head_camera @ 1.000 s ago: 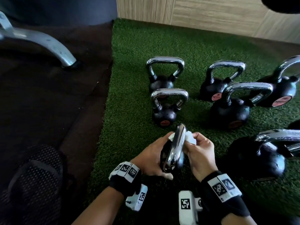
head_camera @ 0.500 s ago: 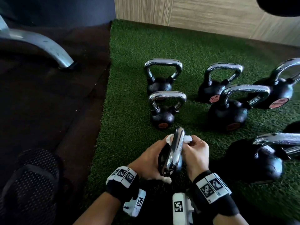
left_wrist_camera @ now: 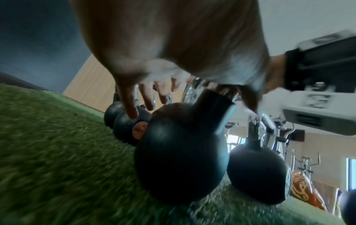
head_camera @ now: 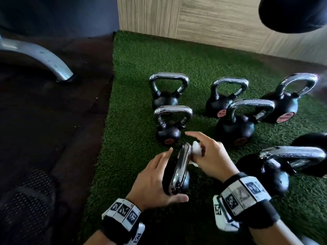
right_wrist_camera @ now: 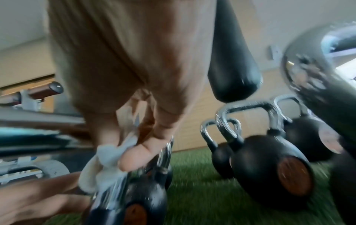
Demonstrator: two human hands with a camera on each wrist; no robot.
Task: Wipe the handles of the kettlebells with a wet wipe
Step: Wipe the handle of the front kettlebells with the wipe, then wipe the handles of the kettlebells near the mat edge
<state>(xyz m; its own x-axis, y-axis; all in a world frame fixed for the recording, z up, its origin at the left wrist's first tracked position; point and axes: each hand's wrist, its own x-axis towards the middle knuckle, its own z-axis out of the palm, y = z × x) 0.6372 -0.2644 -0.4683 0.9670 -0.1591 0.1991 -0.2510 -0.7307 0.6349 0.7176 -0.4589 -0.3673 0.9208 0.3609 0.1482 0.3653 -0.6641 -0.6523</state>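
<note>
Wet wipe (head_camera: 196,149) pressed to the chrome handle (head_camera: 180,169) of the nearest kettlebell (left_wrist_camera: 179,153) on the green turf (head_camera: 134,96).

The right hand (head_camera: 210,157) pinched the bunched white wipe between thumb and fingers against the handle's right side, forefinger stretched forward. The left hand (head_camera: 152,181) lay with relaxed, fairly straight fingers along the handle's left side and the black ball, thumb under the near end, gripping nothing. That kettlebell stood at the near edge of the turf, handle edge-on to the head camera. Just beyond it stood a small kettlebell (head_camera: 169,128) with an orange-red disc label, another behind it, and larger ones to the right, all matte black balls with glossy curved handles. A dark rubber floor (head_camera: 53,112) lay left, with a grey metal leg (head_camera: 44,59) on it.
</note>
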